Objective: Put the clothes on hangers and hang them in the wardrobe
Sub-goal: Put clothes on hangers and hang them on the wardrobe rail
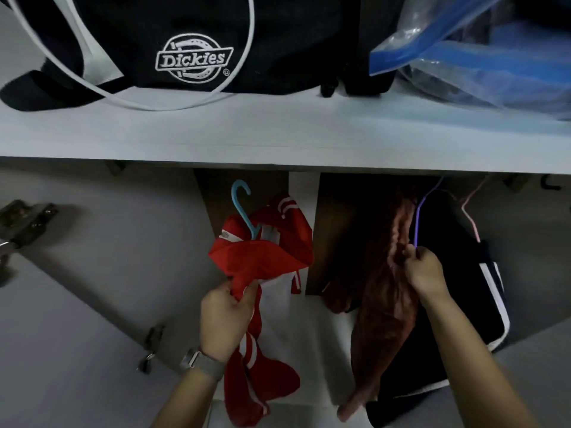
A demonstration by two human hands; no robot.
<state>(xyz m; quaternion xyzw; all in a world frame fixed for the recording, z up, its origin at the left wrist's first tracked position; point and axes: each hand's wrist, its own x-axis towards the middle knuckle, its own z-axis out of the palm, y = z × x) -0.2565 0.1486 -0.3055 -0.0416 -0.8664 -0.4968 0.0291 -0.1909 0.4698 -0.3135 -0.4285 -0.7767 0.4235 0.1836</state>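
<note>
The left hand's grip (227,316) closes on the red garment (262,257) below its blue hanger (244,208), forearm raised. The right hand (425,273) pinches the purple hanger (417,217) beside the brown garment (386,298), under the shelf (278,131).

The red garment (262,257) is smooth, slightly shiny cloth with white stripes, on a glossy blue plastic hanger (242,208). The brown garment (386,298) to the right looks rough and crinkled. The purple hanger (417,217) is thin and smooth. The shelf (278,134) is matt white board. A clear plastic bag (482,57) looks glossy; the dark bag (185,41) is matt cloth with stitched lettering. The hinge (24,223) is dull metal.
</note>
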